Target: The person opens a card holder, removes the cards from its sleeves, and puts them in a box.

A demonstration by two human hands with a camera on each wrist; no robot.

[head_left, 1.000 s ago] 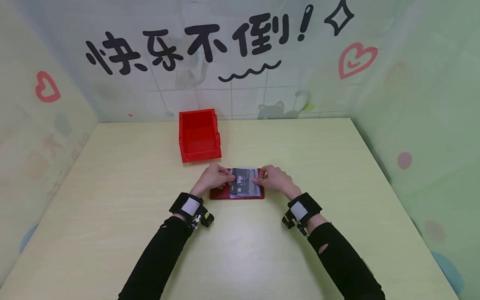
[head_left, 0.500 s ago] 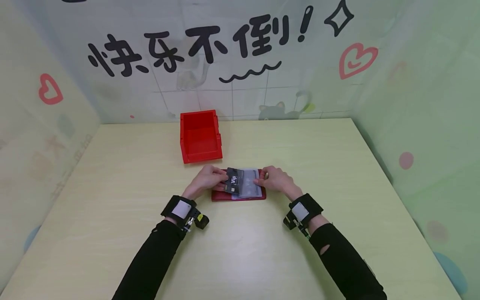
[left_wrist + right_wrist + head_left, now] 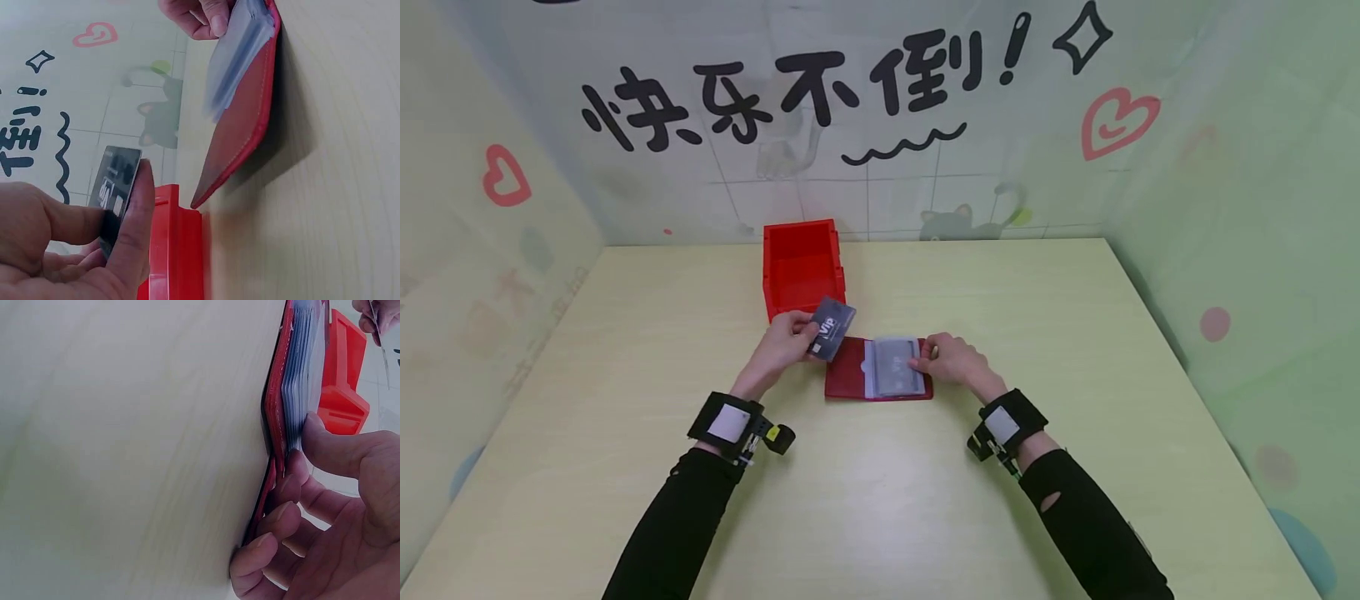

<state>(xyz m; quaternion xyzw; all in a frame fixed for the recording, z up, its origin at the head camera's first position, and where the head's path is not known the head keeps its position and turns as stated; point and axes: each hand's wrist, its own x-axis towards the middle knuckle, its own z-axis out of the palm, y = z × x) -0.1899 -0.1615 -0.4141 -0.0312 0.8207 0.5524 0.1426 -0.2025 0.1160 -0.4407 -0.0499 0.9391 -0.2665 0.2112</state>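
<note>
A dark grey card marked "Vip" is pinched between the thumb and fingers of my left hand, raised near the front of the red bin. The open red card holder lies on the table, a stack of clear plastic sleeves on its right half. At the holder's right edge, my right hand pinches the sleeves. The right wrist view has the thumb on the sleeves' face and fingers at the red cover's edge.
The red bin stands at the back of the pale wooden table, just behind the card holder. Printed walls enclose the table's back and sides. Each wrist wears a black strap with a small camera.
My left hand has drawn the card away from the sleeves, moving left and up toward the bin, and the card has tilted. The right hand has stayed at the holder's right edge.
</note>
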